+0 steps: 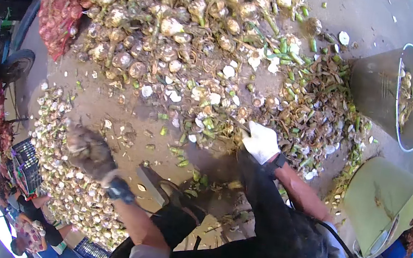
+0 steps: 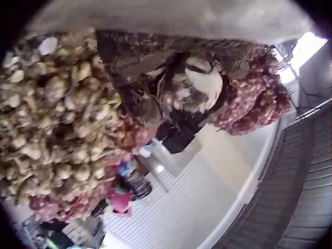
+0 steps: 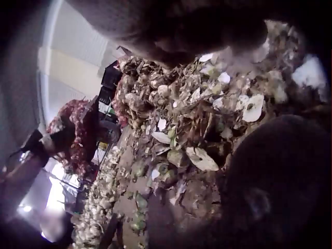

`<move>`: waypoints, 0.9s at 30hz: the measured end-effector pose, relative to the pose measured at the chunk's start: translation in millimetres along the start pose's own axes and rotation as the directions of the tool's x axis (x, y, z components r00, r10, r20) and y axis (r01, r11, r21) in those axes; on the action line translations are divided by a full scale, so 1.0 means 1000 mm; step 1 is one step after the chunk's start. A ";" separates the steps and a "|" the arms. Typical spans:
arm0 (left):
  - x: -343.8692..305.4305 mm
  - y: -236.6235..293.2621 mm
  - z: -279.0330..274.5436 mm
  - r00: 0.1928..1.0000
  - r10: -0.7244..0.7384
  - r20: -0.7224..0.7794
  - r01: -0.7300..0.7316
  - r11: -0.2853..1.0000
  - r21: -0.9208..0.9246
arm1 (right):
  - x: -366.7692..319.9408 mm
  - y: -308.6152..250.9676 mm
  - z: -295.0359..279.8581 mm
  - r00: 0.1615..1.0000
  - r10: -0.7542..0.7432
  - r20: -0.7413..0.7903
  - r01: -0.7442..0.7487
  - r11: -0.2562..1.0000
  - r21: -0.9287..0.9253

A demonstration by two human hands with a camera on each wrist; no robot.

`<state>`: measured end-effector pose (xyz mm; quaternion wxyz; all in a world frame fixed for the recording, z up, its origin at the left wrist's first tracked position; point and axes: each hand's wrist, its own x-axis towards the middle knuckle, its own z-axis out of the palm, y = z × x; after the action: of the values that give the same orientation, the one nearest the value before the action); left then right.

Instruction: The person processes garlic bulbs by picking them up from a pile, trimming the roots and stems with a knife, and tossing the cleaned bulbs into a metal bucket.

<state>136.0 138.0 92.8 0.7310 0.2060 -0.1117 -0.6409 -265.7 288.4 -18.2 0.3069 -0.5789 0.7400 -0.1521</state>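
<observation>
Garlic bulb [image 2: 203, 85] sits within the curled fingers of the dark-gloved left hand [image 1: 89, 151], left of and below centre in the head view; blur hides its long axis. That hand is at the trimmed garlic heap [image 1: 77, 195], far nearer it than the white-gloved right hand [image 1: 262, 143], gripping a thin dark tool [image 1: 241, 126] near centre. Stalked garlic [image 1: 179, 27] lies across the top.

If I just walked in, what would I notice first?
Probably the big heap of garlic bulbs filling the top of the head view, many with stalks. Next, the white-gloved right hand near the middle, with the blurred left hand over to its left. A bulging red net sack sits upper left, a grey bucket upper right.
</observation>
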 end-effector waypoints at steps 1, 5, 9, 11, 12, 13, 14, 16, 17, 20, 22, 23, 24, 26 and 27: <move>-0.001 0.004 0.023 0.995 0.058 -0.086 -0.060 0.998 -0.025 | -0.001 0.000 0.003 0.999 0.047 -0.020 -0.047 0.999 0.024; 0.049 -0.002 0.008 0.989 -0.140 -0.052 0.150 0.918 0.367 | 0.004 -0.005 0.002 0.998 0.055 0.000 -0.055 0.997 0.048; 0.101 -0.139 0.067 0.958 -0.138 0.252 -0.247 0.056 0.967 | 0.008 -0.013 -0.003 0.986 0.154 0.069 -0.159 0.984 0.076; 0.185 -0.199 0.012 0.694 -0.304 0.653 -0.719 -0.350 0.601 | 0.006 -0.014 -0.005 0.982 0.178 0.058 -0.183 0.979 0.091; 0.207 -0.220 0.019 0.536 -0.564 0.628 -0.714 -0.699 -0.019 | 0.003 -0.013 -0.005 0.985 0.168 0.027 -0.170 0.976 0.135; 0.203 -0.230 0.035 0.533 -0.562 0.633 -0.715 -0.699 -0.018 | 0.002 -0.012 -0.004 0.987 0.158 -0.004 -0.154 0.972 0.179; 0.191 -0.243 0.063 0.768 -0.454 0.451 -0.609 -0.736 0.297 | 0.001 -0.010 -0.003 0.986 0.169 -0.002 -0.166 0.970 0.178; 0.192 -0.244 0.065 0.903 -0.393 0.176 -0.389 -0.571 0.723 | 0.000 -0.008 -0.003 0.984 0.179 0.000 -0.175 0.964 0.198; 0.202 -0.241 0.027 0.905 -0.388 0.176 -0.387 -0.576 0.720 | 0.001 -0.007 -0.002 0.982 0.191 0.002 -0.187 0.957 0.223; 0.190 -0.224 -0.045 0.647 -0.638 0.417 -0.755 -0.614 0.232 | 0.010 -0.001 0.005 0.981 0.195 0.021 -0.194 0.954 0.229; 0.140 -0.215 -0.088 0.731 -0.664 0.159 -0.529 -0.403 0.747 | 0.021 -0.002 0.001 0.973 0.223 0.056 -0.230 0.951 0.206; 0.121 -0.218 -0.132 0.714 -0.692 -0.102 -0.152 -0.296 0.943 | 0.026 -0.007 -0.005 0.972 0.226 0.057 -0.233 0.951 0.204; 0.069 -0.211 -0.089 0.747 -0.657 -0.101 -0.044 -0.200 0.979 | 0.030 -0.011 -0.011 0.982 0.187 0.019 -0.188 0.965 0.181; -0.005 -0.197 -0.070 0.747 -0.657 -0.099 0.132 0.001 0.991 | 0.036 -0.014 -0.008 0.991 0.097 -0.093 -0.089 0.992 0.086; -0.023 -0.196 -0.097 0.723 -0.686 -0.083 0.205 0.099 0.974 | 0.038 -0.016 -0.007 0.990 0.035 -0.138 -0.026 0.997 0.071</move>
<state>-1.0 158.1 -78.0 0.1762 0.4864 -0.5438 -0.6608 -263.0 247.1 -14.0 0.2769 -0.5445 0.7625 -0.2129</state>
